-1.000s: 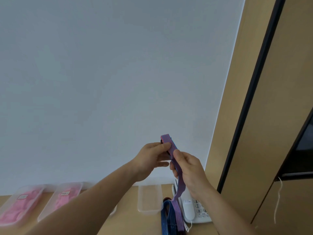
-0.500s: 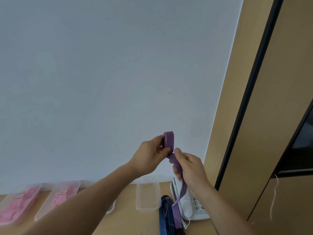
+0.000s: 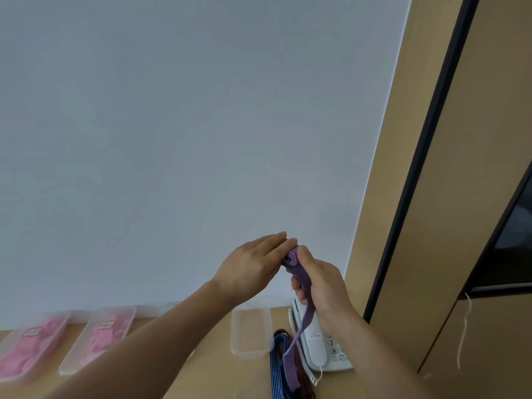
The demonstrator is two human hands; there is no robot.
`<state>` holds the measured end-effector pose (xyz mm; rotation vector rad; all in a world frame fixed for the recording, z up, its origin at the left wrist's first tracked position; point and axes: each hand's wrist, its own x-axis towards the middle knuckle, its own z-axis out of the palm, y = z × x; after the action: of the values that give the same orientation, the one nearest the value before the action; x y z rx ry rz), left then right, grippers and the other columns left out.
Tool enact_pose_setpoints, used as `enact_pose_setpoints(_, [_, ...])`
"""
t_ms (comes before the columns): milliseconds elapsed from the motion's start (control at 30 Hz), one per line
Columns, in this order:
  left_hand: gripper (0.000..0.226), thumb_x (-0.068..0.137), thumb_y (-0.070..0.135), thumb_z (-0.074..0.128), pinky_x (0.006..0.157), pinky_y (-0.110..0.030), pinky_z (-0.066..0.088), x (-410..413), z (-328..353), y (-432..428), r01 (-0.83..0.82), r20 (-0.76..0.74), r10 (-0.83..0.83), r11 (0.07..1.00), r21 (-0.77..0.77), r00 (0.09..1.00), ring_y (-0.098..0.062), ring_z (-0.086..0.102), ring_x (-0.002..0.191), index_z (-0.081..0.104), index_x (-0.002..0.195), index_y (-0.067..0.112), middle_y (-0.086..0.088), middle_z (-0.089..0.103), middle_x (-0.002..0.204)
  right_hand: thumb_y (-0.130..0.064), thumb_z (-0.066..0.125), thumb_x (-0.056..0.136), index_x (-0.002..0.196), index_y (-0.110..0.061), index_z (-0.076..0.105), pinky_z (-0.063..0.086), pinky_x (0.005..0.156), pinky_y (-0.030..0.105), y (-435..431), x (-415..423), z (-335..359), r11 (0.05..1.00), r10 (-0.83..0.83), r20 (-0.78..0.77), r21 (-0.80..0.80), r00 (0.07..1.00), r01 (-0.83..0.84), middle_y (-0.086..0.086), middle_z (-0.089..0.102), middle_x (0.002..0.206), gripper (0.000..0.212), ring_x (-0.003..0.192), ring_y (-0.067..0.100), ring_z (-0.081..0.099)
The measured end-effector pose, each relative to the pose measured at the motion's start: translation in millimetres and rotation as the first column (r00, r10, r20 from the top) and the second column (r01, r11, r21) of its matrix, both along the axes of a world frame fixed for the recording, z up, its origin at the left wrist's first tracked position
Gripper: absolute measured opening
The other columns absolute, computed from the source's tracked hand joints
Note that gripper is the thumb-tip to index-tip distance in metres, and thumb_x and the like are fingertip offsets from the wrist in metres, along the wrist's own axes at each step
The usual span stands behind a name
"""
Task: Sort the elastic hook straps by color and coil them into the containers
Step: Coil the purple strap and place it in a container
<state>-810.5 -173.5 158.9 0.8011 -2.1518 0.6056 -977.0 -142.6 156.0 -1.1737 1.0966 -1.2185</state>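
Note:
A purple elastic strap is held up in front of the wall, its top end rolled into a small coil between both hands. My left hand pinches the coil from the left. My right hand grips the strap just below the coil, thumb on top. The strap's loose tail hangs down to the desk beside several blue straps. An empty clear container stands on the desk below my hands. Two clear containers with pink straps stand at the left.
A white desk telephone sits at the right of the wooden desk, against a wooden cabinet. A white wall fills most of the view. A thin white cord hangs from the cabinet.
The strap's top loop has been rolled tighter into a small coil. My left hand has turned over it, and my right hand has slid up to the coil.

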Motion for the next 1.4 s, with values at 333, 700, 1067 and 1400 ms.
enact_pose_setpoints(333, [0.040, 0.084, 0.030, 0.052, 0.088, -0.037, 0.053, -7, 22, 6, 0.716, -0.741, 0.361, 0.230, 0.659, 0.566, -0.022, 0.068, 0.097, 0.064, 0.118, 0.013, -0.013, 0.072, 0.107, -0.031, 0.056, 0.098, 0.078, -0.013, 0.069, 0.041, 0.051, 0.025, 0, -1, -1, 0.987, 0.033, -0.021, -0.157, 0.999, -0.036, 0.005, 0.069, 0.070, 0.030, 0.051, 0.015, 0.050])
enact_pose_setpoints(700, [0.025, 0.095, 0.012, 0.062, 0.092, -0.044, 0.054, -7, 32, 14, 0.699, -0.744, 0.339, 0.268, 0.663, 0.576, -0.036, 0.069, 0.096, 0.058, 0.119, 0.008, -0.018, 0.073, 0.108, -0.033, 0.067, 0.091, 0.073, -0.002, 0.066, 0.036, 0.041, 0.022, -1, -1, -1, 0.991, -0.061, -0.151, -0.131, 0.987, 0.041, 0.006, 0.064, 0.056, 0.036, 0.041, 0.015, 0.042])
enact_pose_setpoints(1067, [0.046, 0.094, 0.024, 0.066, 0.068, -0.016, 0.050, -13, 24, 13, 0.404, -0.603, 0.146, 0.617, 0.675, 0.784, -0.009, 0.073, 0.075, 0.047, 0.136, 0.025, 0.004, 0.071, 0.111, -0.049, 0.057, 0.095, 0.080, 0.002, 0.068, 0.034, 0.040, 0.021, 3, -4, 5, 0.997, -0.076, -0.030, -0.003, 0.997, 0.076, 0.006, 0.056, 0.052, 0.054, 0.040, 0.014, 0.040])
enact_pose_setpoints(1400, [0.030, 0.094, 0.034, 0.059, 0.067, -0.031, 0.054, -13, 9, 11, 0.027, -0.266, 0.078, 0.929, 0.370, 0.961, -0.012, 0.065, 0.079, 0.051, 0.123, 0.030, 0.011, 0.066, 0.091, -0.059, 0.047, 0.094, 0.083, 0.005, 0.070, 0.037, 0.040, 0.021, 10, -4, 15, 0.996, -0.064, -0.017, 0.069, 0.998, 0.065, 0.010, 0.062, 0.056, 0.068, 0.040, 0.017, 0.046])
